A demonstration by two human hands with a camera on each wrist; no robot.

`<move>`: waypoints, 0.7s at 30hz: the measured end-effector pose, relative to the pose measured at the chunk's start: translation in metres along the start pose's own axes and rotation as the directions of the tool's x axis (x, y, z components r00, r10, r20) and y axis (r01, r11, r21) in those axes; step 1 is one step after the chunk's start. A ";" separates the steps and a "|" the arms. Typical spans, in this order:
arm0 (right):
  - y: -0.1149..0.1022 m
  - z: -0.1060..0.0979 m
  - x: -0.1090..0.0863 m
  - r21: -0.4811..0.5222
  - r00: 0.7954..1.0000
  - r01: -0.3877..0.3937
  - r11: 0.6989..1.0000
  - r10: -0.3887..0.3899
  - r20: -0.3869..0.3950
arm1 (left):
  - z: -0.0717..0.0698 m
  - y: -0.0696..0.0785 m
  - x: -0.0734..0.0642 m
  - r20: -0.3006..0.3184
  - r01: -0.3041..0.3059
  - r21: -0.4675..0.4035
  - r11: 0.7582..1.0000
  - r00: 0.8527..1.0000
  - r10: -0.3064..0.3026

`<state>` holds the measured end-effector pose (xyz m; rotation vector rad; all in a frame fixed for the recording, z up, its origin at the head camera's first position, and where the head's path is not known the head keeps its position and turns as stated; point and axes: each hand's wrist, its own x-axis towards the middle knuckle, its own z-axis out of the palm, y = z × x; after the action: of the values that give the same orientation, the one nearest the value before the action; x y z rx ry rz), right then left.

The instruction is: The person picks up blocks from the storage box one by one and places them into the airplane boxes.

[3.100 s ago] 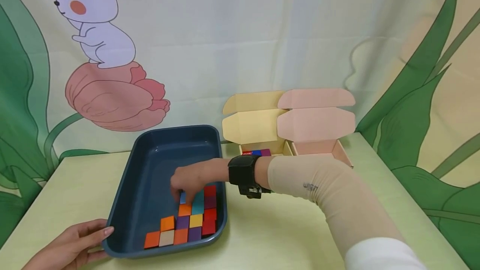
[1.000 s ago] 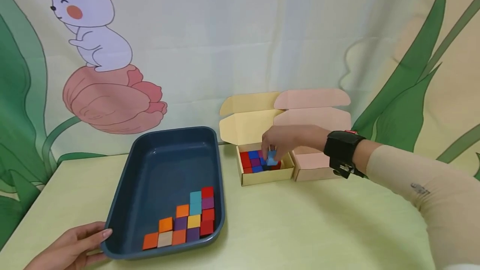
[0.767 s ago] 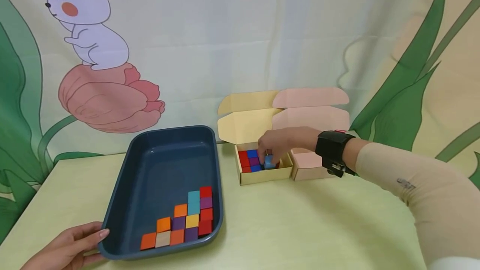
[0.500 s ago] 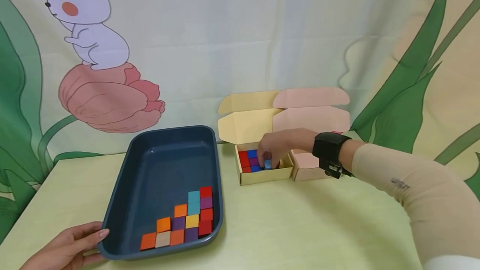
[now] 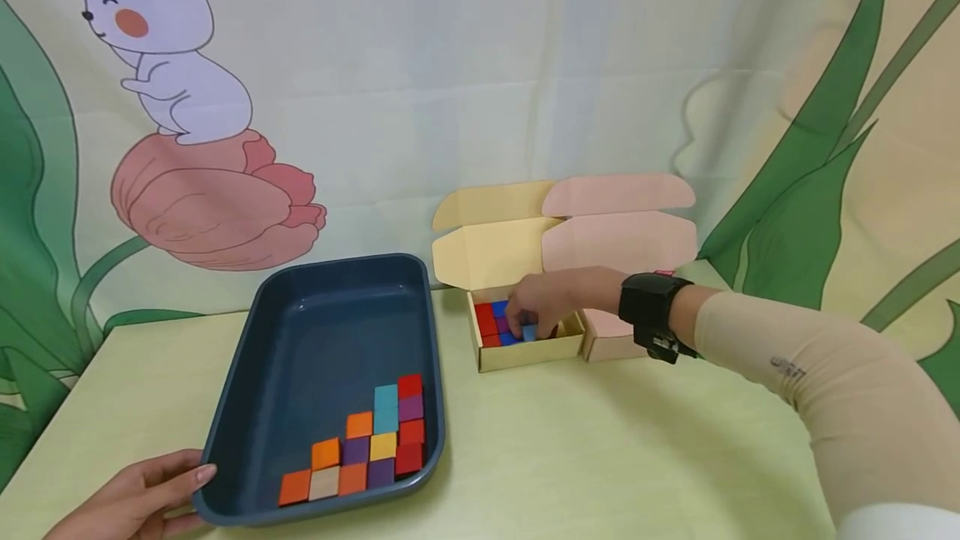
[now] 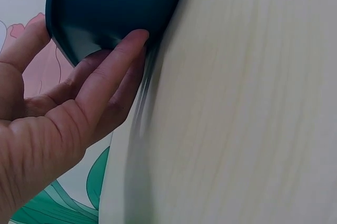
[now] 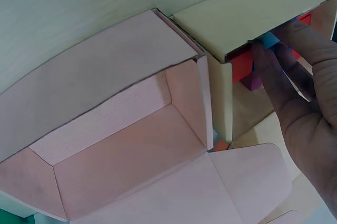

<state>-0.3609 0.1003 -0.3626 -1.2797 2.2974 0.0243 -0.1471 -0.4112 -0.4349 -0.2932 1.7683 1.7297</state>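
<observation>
At the front left corner of the dark blue tray (image 5: 315, 332), my left hand (image 5: 142, 494) grips the rim between thumb and fingers; the left wrist view shows this hand (image 6: 79, 92) close up. Coloured square blocks, among them a yellow block (image 5: 383, 446) and an orange block (image 5: 295, 487), lie in rows toward the tray's front right. My right hand (image 5: 540, 302) reaches into the yellow box (image 5: 531, 354). Between its fingertips it pinches a light blue block (image 5: 529, 332), also visible as a blue block (image 7: 269, 39) in the right wrist view. Red, blue and purple blocks sit beside it.
An open pink box (image 5: 615, 347) stands against the yellow box's right side; its bare floor (image 7: 131, 155) shows in the right wrist view. Both lids stand raised at the back. Behind the table (image 5: 570, 457) hangs a printed cloth (image 5: 450, 90).
My right hand has moved from the tray to the yellow box with the light blue block, then lowered it among the blocks there. The left hand keeps its grip on the tray.
</observation>
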 end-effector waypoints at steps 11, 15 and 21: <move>0.003 0.013 0.000 -0.023 0.995 -0.025 0.999 0.023 -0.095 | 0.002 -0.001 0.000 -0.014 0.010 0.001 1.000 1.000 -0.010; -0.007 0.007 -0.002 -0.057 0.991 -0.026 0.998 0.018 -0.136 | 0.003 -0.002 0.000 -0.013 0.016 0.004 1.000 1.000 -0.016; -0.053 -0.023 0.002 -0.099 0.958 0.055 0.994 -0.080 -0.276 | 0.001 -0.002 0.001 -0.022 0.006 0.009 1.000 1.000 -0.005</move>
<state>-0.3285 0.0633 -0.3315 -1.4895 2.5116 -0.0828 -0.1469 -0.4101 -0.4370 -0.3143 1.7887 1.7206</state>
